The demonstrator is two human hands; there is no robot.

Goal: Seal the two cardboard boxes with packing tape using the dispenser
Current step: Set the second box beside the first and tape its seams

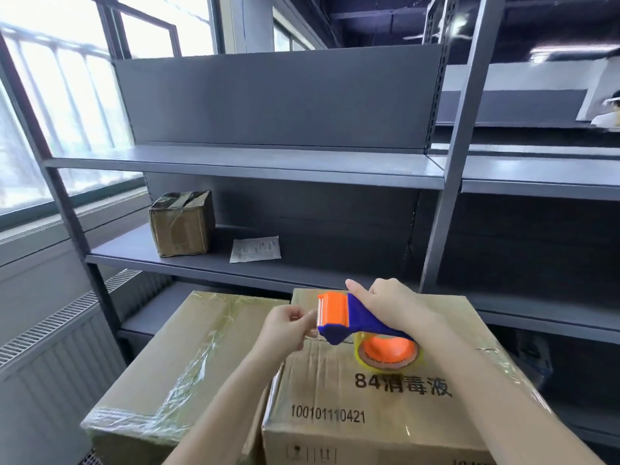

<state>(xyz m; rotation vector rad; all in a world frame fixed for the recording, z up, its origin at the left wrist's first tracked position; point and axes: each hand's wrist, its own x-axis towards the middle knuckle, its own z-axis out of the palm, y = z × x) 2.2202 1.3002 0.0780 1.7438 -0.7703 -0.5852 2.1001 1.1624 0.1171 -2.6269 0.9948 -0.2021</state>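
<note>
Dispenser (349, 318) gripped in right hand (392, 305), fist closed round blue handle, index finger stretched forward along top. Held in air above right box (385, 397), not touching it. Orange cutter head at far-left end, blue body, orange-cored roll of clear tape (389, 355) hanging underneath toward wrist. Left hand (287, 325) just left of cutter head, fingers pinched at tape end by blade; clear film hard to make out, so exact contact cannot be told.

Right box: brown cardboard, printed "84" plus characters and number 100101110421, clear tape strip across right side of top. Left box (174, 364) touching right box, slightly lower, also brown, wrinkled clear tape running across top and over near-left corner.

Behind boxes, grey metal shelving (268, 169). On middle shelf, small box (183, 223) wrapped in tape, paper slip (255, 249) lying flat just right of it, apart. Upper shelves bare grey. Window (67, 95) at far left, radiator (50, 347) beneath.
</note>
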